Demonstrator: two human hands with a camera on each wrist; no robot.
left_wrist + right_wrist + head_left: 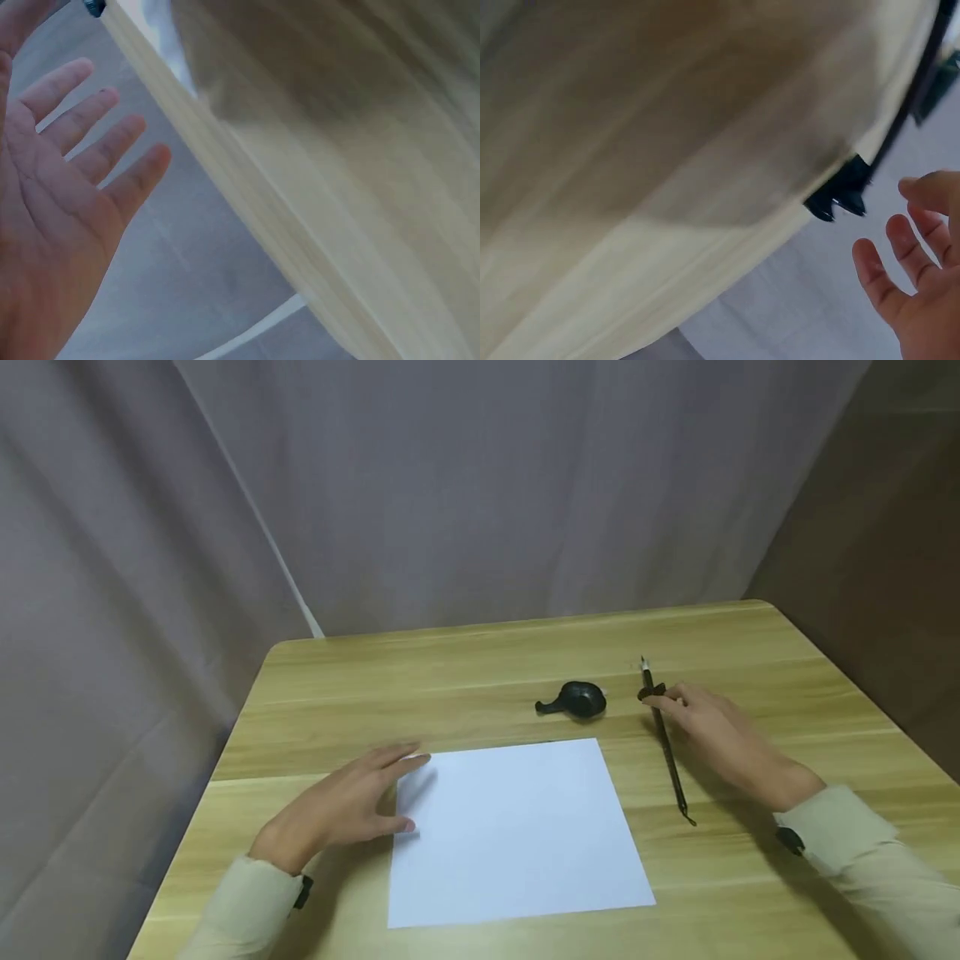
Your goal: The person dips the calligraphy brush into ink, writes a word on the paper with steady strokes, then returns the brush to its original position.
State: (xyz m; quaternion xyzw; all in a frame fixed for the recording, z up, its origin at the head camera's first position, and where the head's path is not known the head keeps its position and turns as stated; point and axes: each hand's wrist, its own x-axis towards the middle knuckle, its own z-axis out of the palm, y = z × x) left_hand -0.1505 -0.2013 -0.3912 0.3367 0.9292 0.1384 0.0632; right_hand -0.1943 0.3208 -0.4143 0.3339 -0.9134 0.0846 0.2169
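- Here, a person's left hand hovers at the left edge of a white sheet of paper, fingers spread wide and holding nothing, the thumb and forefinger reaching over its margin.
- The right hand reaches in beside a slender dark brush, its fingers loosely bent; the right wrist view shows a gap between the visible fingertips and a black brush rest, and nothing in their grasp.
- The brush lies just left of the right fingers, propped on the rest near its bristle end, the tip pointing away beyond them and a small cord loop trailing back toward the person.
- A black gourd-shaped object sits farther left of the right fingers, its narrow end turned toward the left hand's side.
- The paper stretches between the two sets of fingers, flat on the wood-grain tabletop, its face blank.
- Pale sleeves cover both forearms behind the fingers, while grey fabric hangs well beyond them, past the tabletop's far edge.
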